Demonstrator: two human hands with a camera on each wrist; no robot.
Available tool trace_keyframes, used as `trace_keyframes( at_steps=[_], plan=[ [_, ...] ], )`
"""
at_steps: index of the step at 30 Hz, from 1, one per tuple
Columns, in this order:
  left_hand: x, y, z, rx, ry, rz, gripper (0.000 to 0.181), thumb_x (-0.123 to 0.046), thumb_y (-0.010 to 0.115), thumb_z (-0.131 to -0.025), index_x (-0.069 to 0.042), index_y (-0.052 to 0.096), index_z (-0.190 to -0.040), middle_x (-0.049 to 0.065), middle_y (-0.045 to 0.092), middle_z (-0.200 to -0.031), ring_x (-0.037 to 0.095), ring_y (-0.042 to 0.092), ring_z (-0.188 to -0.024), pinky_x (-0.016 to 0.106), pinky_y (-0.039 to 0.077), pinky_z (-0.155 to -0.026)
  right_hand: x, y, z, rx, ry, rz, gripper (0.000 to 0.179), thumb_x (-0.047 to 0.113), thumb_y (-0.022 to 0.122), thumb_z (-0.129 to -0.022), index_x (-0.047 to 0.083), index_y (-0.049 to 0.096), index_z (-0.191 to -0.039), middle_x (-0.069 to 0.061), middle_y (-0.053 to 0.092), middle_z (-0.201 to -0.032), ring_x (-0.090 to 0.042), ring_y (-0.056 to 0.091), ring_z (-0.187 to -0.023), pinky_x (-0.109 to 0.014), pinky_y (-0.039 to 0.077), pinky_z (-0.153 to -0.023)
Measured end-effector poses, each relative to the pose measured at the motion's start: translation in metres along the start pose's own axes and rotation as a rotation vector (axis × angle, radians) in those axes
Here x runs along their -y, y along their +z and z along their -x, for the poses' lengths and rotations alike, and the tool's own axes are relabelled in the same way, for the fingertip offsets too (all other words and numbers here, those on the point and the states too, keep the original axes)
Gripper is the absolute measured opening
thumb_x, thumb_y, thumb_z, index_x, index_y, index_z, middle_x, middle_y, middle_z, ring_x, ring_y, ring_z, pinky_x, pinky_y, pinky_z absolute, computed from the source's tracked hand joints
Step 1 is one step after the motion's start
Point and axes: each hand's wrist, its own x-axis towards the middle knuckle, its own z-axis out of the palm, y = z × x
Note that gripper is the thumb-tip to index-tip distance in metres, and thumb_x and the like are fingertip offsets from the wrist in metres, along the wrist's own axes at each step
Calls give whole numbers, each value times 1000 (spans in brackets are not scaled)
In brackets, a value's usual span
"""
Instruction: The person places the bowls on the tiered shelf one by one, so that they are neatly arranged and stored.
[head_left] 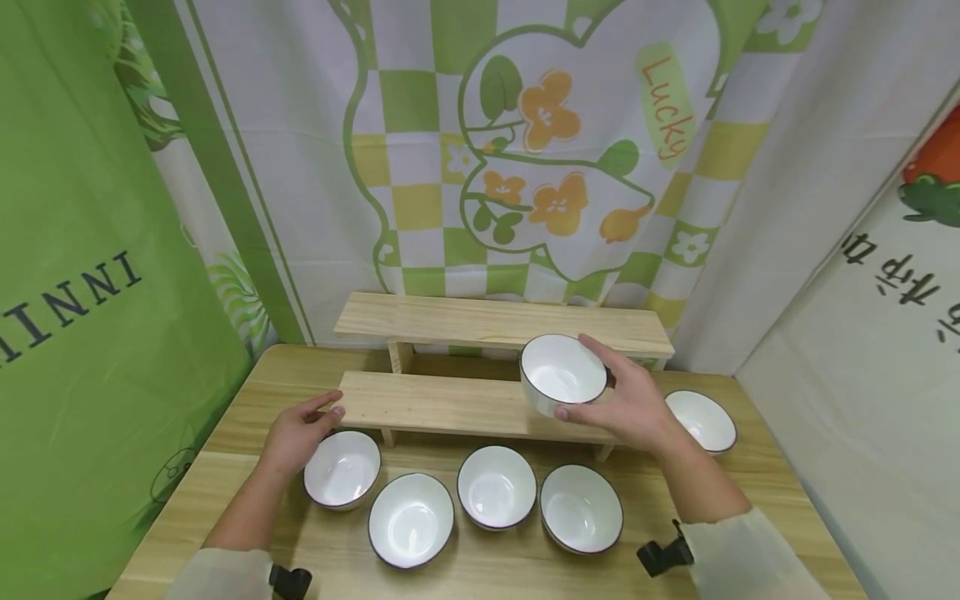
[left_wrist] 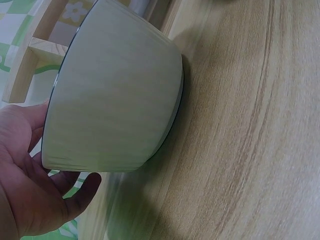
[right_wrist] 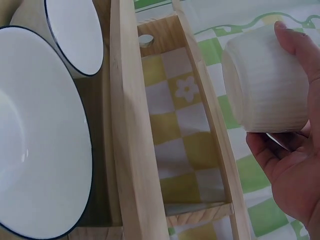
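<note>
Held bowl (head_left: 562, 367): white, dark line at the rim; raised clear of the boards over the right half of the stand, mouth up.
Right grip (head_left: 628, 402): clamped on the held bowl from its right, fingers at the far rim, thumb on the near wall.
Left grip (head_left: 298, 429): fingers apart, holding nothing; at the left end of the lower shelf (head_left: 435, 404), beside the leftmost bowl (head_left: 343, 471). Contact with either: cannot tell.
Upper shelf (head_left: 480, 320): plain pale wood, far side of the stand, nothing seen resting on it.
Near row: four matching bowls, mouths up, on the table (head_left: 253, 404); leftmost bowl, second bowl (head_left: 411, 521), third bowl (head_left: 497, 488), fourth bowl (head_left: 582, 508).
Right-hand bowl (head_left: 701, 421): same pattern, on the table, right of the stand.
Handling, as judged: stiff, probably ceramic; modest weight, smooth glaze likely slippery, rim liable to chip if knocked against a board.
Best hold, as judged: thumb and fingers on opposite walls just under the rim, foot left free for setting down.
Backdrop: printed curtain (head_left: 315, 167) beyond the far side.
</note>
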Motion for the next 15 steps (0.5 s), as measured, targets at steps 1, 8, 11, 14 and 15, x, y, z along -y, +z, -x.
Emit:
trace_keyframes(
  at_steps=[1,8,11,14,15],
  plan=[
    [0,0,0,-2,2,-2,55,-43,70,-100,-10,63,-143,20,74,-118,22,71,-100,23,54,-78,2,0,-1,3,3,0,118,61,94,-66,24,36,-162,-14,45,-158,-35,51,-137,-57,42,-109],
    [1,1,-1,-4,0,-4,55,-43,69,-100,-10,63,-144,19,74,-116,21,72,-99,23,54,-77,11,4,-11,10,1,3,118,61,95,-64,25,37,-162,-14,45,-159,-35,47,-140,-58,40,-111],
    [0,0,0,-1,-1,1,54,-42,69,-101,-10,63,-144,19,75,-116,22,72,-100,23,54,-78,14,7,-15,17,-5,-16,118,59,95,-65,25,37,-162,-13,45,-159,-34,46,-141,-58,39,-112],
    [-2,-1,2,5,-2,1,55,-42,69,-101,-10,62,-144,18,75,-115,23,72,-100,24,54,-79,19,11,-19,27,-19,-55,119,55,97,-65,23,37,-162,-12,44,-159,-33,48,-139,-56,39,-113],
    [-3,-1,2,7,-1,1,55,-42,69,-101,-10,62,-144,18,75,-115,23,72,-101,24,54,-79,21,12,-20,27,-26,-65,119,54,97,-64,22,38,-162,-12,44,-159,-32,49,-138,-54,39,-113]
  ],
)
